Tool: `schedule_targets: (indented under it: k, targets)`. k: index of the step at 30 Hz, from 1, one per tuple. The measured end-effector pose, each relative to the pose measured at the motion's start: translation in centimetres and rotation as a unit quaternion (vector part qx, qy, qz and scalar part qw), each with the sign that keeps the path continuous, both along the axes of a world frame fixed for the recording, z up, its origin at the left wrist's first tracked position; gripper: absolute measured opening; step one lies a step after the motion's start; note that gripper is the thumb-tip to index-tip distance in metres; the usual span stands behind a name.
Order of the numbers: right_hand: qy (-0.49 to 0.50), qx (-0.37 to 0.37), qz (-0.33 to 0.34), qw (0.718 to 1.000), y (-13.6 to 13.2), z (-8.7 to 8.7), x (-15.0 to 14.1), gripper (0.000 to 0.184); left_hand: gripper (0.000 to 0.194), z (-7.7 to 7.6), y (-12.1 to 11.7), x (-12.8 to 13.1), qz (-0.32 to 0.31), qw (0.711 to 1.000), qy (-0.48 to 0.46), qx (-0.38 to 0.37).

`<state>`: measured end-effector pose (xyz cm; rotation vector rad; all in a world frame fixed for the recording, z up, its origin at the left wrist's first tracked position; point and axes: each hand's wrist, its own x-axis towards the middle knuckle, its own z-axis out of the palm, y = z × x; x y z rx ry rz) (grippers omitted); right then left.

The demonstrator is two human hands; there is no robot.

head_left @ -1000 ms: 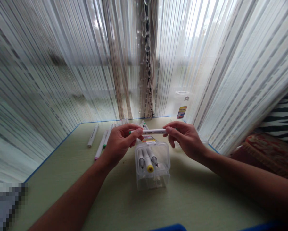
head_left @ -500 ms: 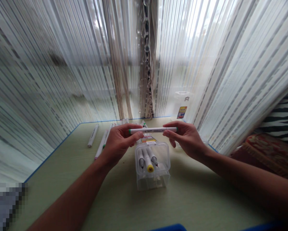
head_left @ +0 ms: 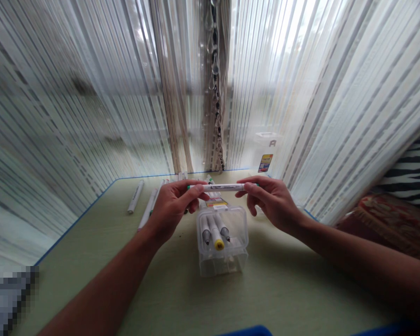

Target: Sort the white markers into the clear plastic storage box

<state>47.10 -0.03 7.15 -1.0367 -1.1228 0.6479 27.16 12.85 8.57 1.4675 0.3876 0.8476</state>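
Note:
A white marker (head_left: pixel 224 187) with green ends is held level between my two hands, above the far side of a clear plastic case. My left hand (head_left: pixel 176 200) pinches its left end between thumb and fingers. At the other end, the thumb and fingers of my right hand (head_left: pixel 266 198) close on it. Dark printing shows along the barrel. Below, the open clear case (head_left: pixel 223 266) stands on the table; two grey-tipped markers (head_left: pixel 206 233) and a yellow-ended marker (head_left: pixel 218 243) lie at its lid.
Several white markers (head_left: pixel 136 197) lie on the pale green table (head_left: pixel 101 252) to the left and behind my left hand. A clear container with a label (head_left: pixel 265 163) stands at the back right. Striped string curtains (head_left: pixel 132 93) hang along the table's back edge.
The marker has turned about its length, bringing its printing into view. My fingers loosened on it half a second ago, and both thumbs now press over its ends again. The case has stayed put.

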Motion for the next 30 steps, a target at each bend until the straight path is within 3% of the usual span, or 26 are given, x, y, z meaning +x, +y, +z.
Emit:
schedule_targets:
  k: [21, 30]
  targets:
    - [-0.007, -0.009, 0.001, 1.0, 0.17, -0.31, -0.03, 0.016, 0.023, -0.04, -0.26, 0.25, 0.024, 0.999, 0.026, 0.018]
    - [-0.009, -0.014, -0.033, 0.999, 0.3, -0.34, 0.1, 0.023, 0.024, -0.17, -0.17, 0.21, 0.018, 0.999, 0.032, 0.023]
